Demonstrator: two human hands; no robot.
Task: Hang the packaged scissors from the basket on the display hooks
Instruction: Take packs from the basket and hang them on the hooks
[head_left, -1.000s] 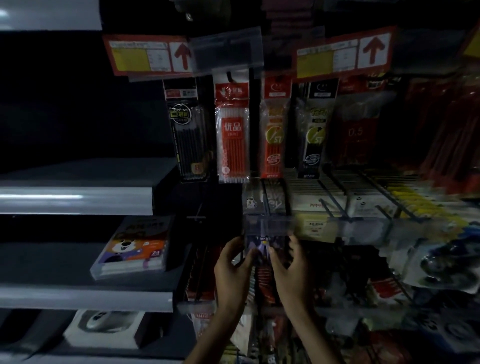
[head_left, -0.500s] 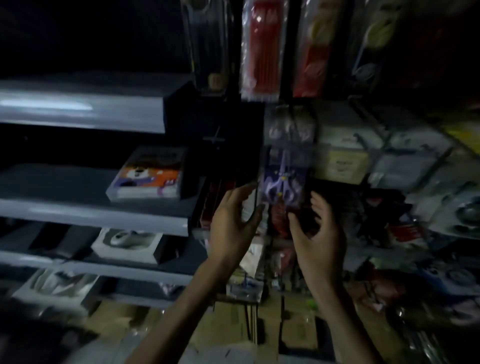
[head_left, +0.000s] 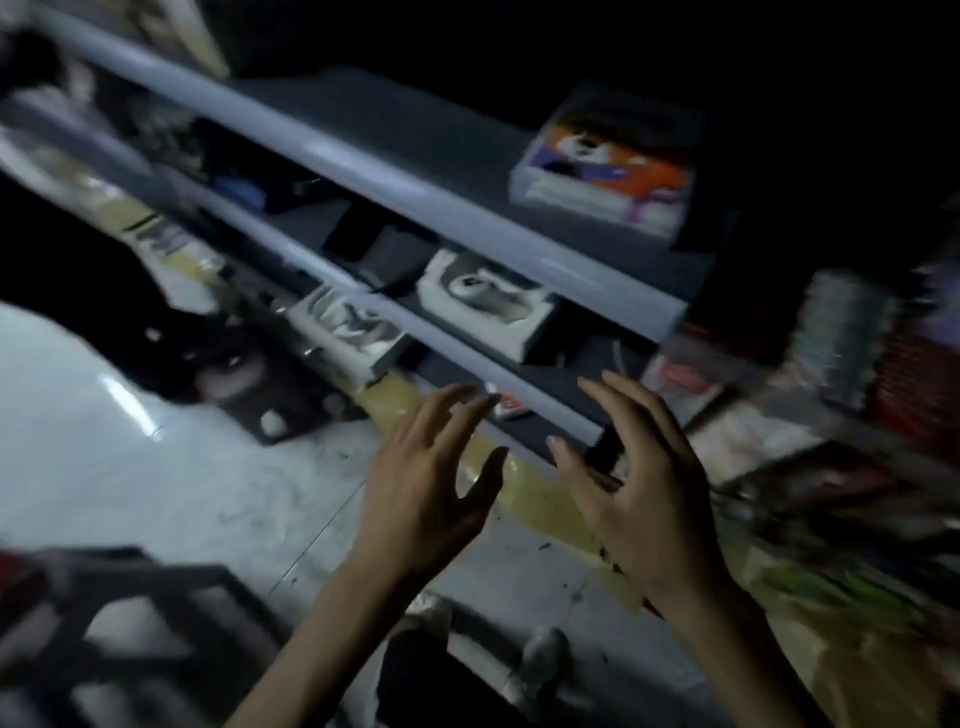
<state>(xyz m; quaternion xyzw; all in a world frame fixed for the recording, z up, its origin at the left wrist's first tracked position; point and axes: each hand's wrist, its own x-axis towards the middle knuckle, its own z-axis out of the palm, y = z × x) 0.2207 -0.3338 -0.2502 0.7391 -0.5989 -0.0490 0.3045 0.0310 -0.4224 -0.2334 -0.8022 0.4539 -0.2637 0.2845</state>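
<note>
The view is dim, tilted and blurred. My left hand (head_left: 426, 478) hovers in front of the lowest shelf with its fingers spread and nothing in it. Beside it, my right hand (head_left: 644, 488) is also spread and empty, a short way in front of the shelf edge. No packaged scissors or display hooks can be made out; the hanging goods at the right edge (head_left: 852, 364) are only a smear. A dark frame at the bottom left (head_left: 135, 623) may be the basket, but I cannot tell.
Grey shelves (head_left: 467, 218) run diagonally across the view. On them lie a colourful boxed set (head_left: 608, 171) and white boxed items (head_left: 483, 301). Below is pale floor (head_left: 156, 467) with a yellowish strip along the shelf base. My shoes (head_left: 540, 654) show at the bottom.
The view has swung down and to the left, away from the hooks. Both hands have let go of the purple scissors pack, which stayed on its hook, and dropped lower, empty.
</note>
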